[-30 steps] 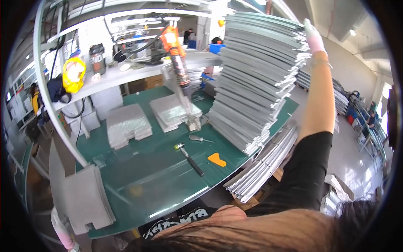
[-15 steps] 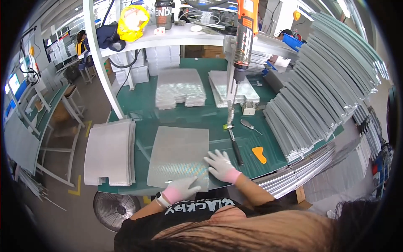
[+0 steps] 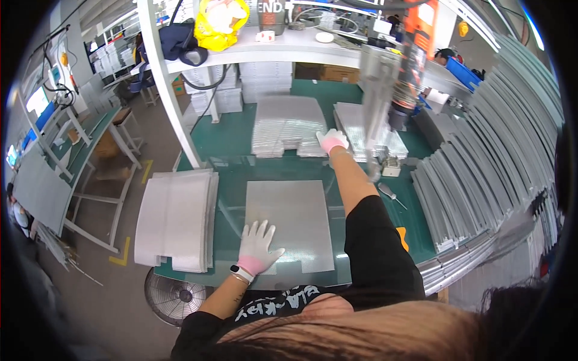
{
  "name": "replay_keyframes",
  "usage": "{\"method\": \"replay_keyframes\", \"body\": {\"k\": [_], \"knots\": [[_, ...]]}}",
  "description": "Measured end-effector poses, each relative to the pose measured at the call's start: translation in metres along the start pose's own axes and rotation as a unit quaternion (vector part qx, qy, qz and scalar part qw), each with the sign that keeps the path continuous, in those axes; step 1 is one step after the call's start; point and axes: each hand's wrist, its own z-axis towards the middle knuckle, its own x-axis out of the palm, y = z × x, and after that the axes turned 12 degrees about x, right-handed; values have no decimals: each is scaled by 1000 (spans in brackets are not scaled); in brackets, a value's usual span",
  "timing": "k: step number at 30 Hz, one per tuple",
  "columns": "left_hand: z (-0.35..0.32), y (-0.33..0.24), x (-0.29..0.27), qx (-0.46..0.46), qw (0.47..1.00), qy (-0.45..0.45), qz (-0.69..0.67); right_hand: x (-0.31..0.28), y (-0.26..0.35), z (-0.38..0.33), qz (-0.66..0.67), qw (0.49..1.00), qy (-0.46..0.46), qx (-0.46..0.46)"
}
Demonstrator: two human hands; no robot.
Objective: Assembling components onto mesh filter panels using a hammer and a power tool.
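Note:
My left hand (image 3: 257, 248), in a white glove with a pink cuff, lies flat with spread fingers on the lower left part of a grey mesh sheet (image 3: 295, 207). That sheet rests on the green table (image 3: 232, 180) in front of me. My right arm stretches across the table, and my gloved right hand (image 3: 333, 139) is at the right edge of a stack of notched mesh sheets (image 3: 286, 120). Its fingers look apart, and I see nothing held in them. Beside it on the right lies another stack of sheets (image 3: 354, 120).
A third stack (image 3: 174, 219) stands at the table's left. An orange power screwdriver (image 3: 414, 63) hangs by my right arm. A small metal block (image 3: 391, 166), a screwdriver (image 3: 388, 191) and an orange scraper (image 3: 403, 237) lie right. Grey panels (image 3: 481, 162) line the right side.
My right hand has left the mesh sheet's right edge and reached forward to the back stack. My left hand has turned and spread flat on the sheet. My arm now hides the black-handled tool.

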Motion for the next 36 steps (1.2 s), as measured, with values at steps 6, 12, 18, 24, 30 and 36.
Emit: {"method": "replay_keyframes", "body": {"k": [6, 12, 18, 24, 30, 36], "knots": [[-6, 2, 1, -11, 999, -28, 11, -15, 49, -12, -205, 932, -225, -196], [-4, -1, 0, -6, 1000, -1, -3, -89, 17, -35, 750, 617, 152, -182], [-32, 51, 29, -51, 811, -284, -509, -71, -86, -149, 658, 689, 192, -236], [-43, -2, -80, -186, 769, -254, -557, -27, -188, -303, 513, 828, 171, -147], [-38, -5, -38, -225, 938, -203, -170, -35, -207, -315, 328, 914, 165, -175], [-15, -5, -37, -255, 940, -113, -198, -16, -211, -306, 262, 939, 93, -203]]}}
